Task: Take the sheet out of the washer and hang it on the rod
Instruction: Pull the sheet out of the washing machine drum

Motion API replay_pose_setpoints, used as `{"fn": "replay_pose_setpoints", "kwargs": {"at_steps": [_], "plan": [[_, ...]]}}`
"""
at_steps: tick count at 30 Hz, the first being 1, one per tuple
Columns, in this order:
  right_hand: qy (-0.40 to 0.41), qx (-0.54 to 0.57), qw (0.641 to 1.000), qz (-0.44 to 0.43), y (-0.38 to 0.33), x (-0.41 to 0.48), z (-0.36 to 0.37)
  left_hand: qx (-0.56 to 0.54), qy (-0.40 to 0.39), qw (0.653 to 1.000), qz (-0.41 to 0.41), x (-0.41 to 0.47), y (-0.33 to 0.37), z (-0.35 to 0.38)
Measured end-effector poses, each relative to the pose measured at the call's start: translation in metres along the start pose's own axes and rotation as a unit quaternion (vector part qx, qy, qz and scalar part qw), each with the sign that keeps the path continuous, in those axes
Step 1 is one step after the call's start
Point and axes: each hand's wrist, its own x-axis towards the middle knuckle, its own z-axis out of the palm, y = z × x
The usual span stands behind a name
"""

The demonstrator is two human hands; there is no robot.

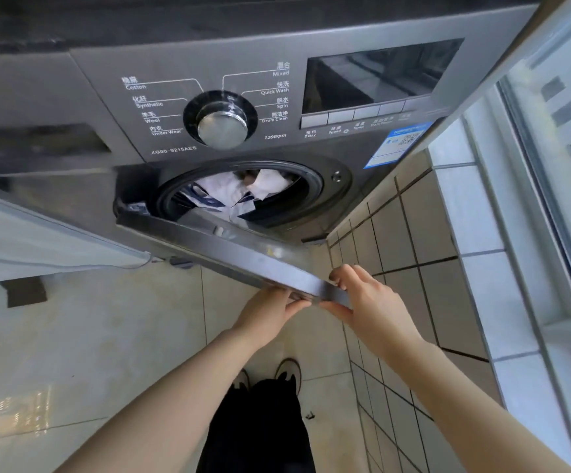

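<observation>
So the washer [106, 97] is a dark grey front loader and its door [243, 257] is swung open toward the person, hinged on the left side. Both hands are on the free end of that door. The left hand [270, 310] grips it from the underside, fingers curled up behind the edge so only the thumb and the back of the hand really show. The right hand [369, 302] is clamped on the same end from the other side, fingers hooked over the top edge and the thumb pressed underneath. The two thumbs are almost touching.

The sheet [229, 192] is inside the drum, bunched up in the round opening. It's white with some dark blue stripes, and a fold of it hangs down toward the lower lip of the opening. Neither hand is touching it.

Above the opening is the control panel: a silver dial [222, 126] in the middle with program names either side, a dark display [376, 76] to the right with a row of buttons under it, and a blue sticker [396, 145] below those.

The floor [89, 336] is pale glossy tile, and there's a tiled wall [413, 240] on the right running under a window [550, 131]. Straight down you can see the person's shoes [289, 370] and dark clothing [260, 431]. Something pale and cloth-like [21, 244] sits at the left edge, can't tell what it is
</observation>
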Motion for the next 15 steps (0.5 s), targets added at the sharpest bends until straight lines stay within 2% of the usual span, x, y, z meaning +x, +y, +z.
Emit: {"fn": "replay_pose_setpoints", "kwargs": {"at_steps": [4,8,12,15], "plan": [[-0.076,0.052,0.996,0.008,-0.021,-0.02,0.007,-0.071,-0.049,0.995,-0.046,-0.042,-0.011,0.007],[-0.159,0.122,0.979,-0.026,-0.045,-0.024,0.009,-0.135,-0.057,0.984,-0.098,-0.076,-0.009,0.006],[-0.179,0.228,0.957,-0.014,-0.081,-0.026,0.0,-0.187,0.004,0.968,-0.165,-0.114,-0.011,0.014],[-0.194,0.259,0.946,-0.024,-0.11,-0.022,-0.006,-0.293,0.111,0.925,-0.216,-0.142,-0.005,0.013]]}}
